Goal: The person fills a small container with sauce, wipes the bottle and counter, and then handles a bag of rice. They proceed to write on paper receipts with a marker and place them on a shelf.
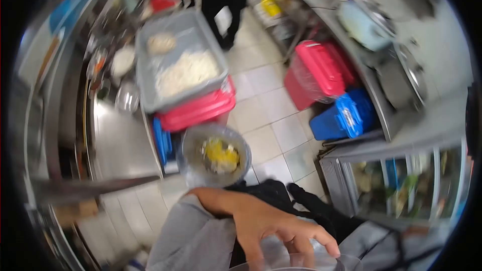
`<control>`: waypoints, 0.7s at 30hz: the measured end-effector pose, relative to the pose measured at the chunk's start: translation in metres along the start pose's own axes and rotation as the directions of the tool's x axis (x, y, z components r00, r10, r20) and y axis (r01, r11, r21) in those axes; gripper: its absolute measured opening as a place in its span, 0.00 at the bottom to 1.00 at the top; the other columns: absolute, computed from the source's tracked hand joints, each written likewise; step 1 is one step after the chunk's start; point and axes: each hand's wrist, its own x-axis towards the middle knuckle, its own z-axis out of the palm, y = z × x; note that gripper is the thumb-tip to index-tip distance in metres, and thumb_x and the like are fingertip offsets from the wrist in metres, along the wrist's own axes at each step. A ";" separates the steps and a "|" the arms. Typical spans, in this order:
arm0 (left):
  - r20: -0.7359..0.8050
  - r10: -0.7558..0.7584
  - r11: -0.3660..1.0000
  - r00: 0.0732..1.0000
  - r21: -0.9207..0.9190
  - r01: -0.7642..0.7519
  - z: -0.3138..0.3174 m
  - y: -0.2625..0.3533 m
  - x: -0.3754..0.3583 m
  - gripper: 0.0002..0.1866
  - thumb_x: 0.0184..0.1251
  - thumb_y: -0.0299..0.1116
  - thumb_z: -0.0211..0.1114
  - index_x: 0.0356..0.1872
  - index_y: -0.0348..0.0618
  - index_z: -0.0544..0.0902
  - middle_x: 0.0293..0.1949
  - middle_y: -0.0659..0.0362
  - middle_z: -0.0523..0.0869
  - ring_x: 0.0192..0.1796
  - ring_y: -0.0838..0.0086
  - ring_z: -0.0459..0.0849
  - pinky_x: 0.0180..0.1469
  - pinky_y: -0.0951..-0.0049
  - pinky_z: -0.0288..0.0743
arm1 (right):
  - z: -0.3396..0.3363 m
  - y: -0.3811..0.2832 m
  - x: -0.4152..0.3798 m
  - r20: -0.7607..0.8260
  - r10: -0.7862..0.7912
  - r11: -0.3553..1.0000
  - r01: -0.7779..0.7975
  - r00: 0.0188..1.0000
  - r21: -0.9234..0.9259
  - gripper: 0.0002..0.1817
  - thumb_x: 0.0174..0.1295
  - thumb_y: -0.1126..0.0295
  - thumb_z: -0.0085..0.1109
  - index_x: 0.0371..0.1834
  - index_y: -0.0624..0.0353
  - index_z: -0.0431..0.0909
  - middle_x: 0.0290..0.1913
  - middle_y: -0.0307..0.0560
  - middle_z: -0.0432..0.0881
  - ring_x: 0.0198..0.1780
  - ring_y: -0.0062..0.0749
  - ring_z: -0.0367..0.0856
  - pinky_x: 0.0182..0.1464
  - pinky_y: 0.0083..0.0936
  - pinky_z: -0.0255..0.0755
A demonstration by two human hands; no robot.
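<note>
My left hand (278, 226) is at the bottom centre, reaching in from a grey sleeve (188, 231). Its fingers curl down over the rim of a clear round container (296, 267), seemingly gripping it; the image cuts off most of that container. My right hand is out of sight, though a grey sleeve (396, 246) shows at lower right. Beyond my left hand, a bowl (188, 155) lined with clear plastic holds yellow and whitish food (221, 155).
A grey tub (143, 78) with white, flour-like contents sits on a red-lidded bin (201, 113). Steel counter (123, 140) lies left. Red (319, 68) and blue bins (346, 118) stand under the right shelf. A glass-fronted cabinet (396, 185) is lower right. A person in black (223, 0) stands ahead.
</note>
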 end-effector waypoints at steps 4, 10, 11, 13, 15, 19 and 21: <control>-0.544 0.016 0.791 0.839 0.520 0.322 -0.026 -0.029 -0.040 0.28 0.51 0.32 0.70 0.52 0.35 0.68 0.47 0.54 0.78 0.49 0.74 0.77 0.53 0.71 0.69 | -0.039 -0.011 0.025 0.202 -0.017 1.000 0.015 0.979 0.013 0.19 0.56 0.60 0.57 0.47 0.60 0.73 0.32 0.43 0.78 0.33 0.28 0.76 0.35 0.24 0.72; 0.087 0.810 0.584 -0.579 -0.053 0.810 -0.010 -0.044 -0.107 0.18 0.57 0.25 0.63 0.50 0.37 0.74 0.45 0.57 0.78 0.45 0.77 0.76 0.48 0.78 0.70 | -0.295 0.061 0.074 0.181 0.096 0.991 -0.078 0.979 -0.105 0.20 0.57 0.58 0.57 0.49 0.57 0.71 0.35 0.41 0.76 0.35 0.26 0.75 0.35 0.24 0.72; 0.188 0.813 0.570 -0.551 -0.063 0.819 0.003 -0.046 -0.104 0.18 0.58 0.25 0.62 0.50 0.36 0.74 0.45 0.56 0.78 0.47 0.76 0.76 0.49 0.78 0.69 | -0.345 0.056 0.101 0.170 0.011 0.995 0.006 0.985 -0.101 0.20 0.58 0.57 0.57 0.49 0.56 0.71 0.35 0.40 0.76 0.35 0.26 0.75 0.35 0.24 0.72; 0.338 0.784 0.579 -0.521 -0.097 0.809 0.007 -0.056 -0.077 0.18 0.60 0.26 0.61 0.51 0.35 0.73 0.46 0.55 0.78 0.48 0.75 0.75 0.51 0.77 0.68 | -0.442 0.034 0.170 0.159 -0.212 0.977 0.206 0.964 0.054 0.21 0.58 0.56 0.57 0.50 0.55 0.71 0.36 0.39 0.76 0.36 0.25 0.75 0.35 0.24 0.72; 0.379 0.755 0.614 -0.536 -0.118 0.781 0.002 -0.070 -0.054 0.17 0.60 0.26 0.61 0.51 0.34 0.72 0.45 0.55 0.78 0.47 0.75 0.75 0.50 0.78 0.68 | -0.504 -0.008 0.248 -0.136 0.009 0.974 0.022 0.991 0.227 0.19 0.57 0.52 0.57 0.43 0.55 0.73 0.27 0.37 0.74 0.27 0.24 0.73 0.27 0.18 0.69; 0.316 0.700 0.698 -0.640 -0.118 0.706 -0.018 -0.089 -0.025 0.17 0.60 0.26 0.62 0.50 0.34 0.73 0.44 0.56 0.78 0.45 0.77 0.76 0.50 0.80 0.68 | -0.483 -0.164 0.345 -0.208 0.000 0.990 0.030 0.978 0.141 0.20 0.59 0.55 0.55 0.49 0.56 0.73 0.32 0.40 0.77 0.27 0.23 0.74 0.24 0.13 0.67; 0.315 0.689 0.710 -0.653 -0.110 0.696 -0.013 -0.106 -0.029 0.18 0.60 0.25 0.62 0.51 0.33 0.72 0.44 0.55 0.78 0.45 0.76 0.76 0.50 0.79 0.68 | -0.437 -0.201 0.410 -0.077 -0.129 0.989 0.134 0.989 0.069 0.17 0.62 0.63 0.50 0.53 0.55 0.72 0.36 0.43 0.79 0.32 0.25 0.77 0.32 0.20 0.71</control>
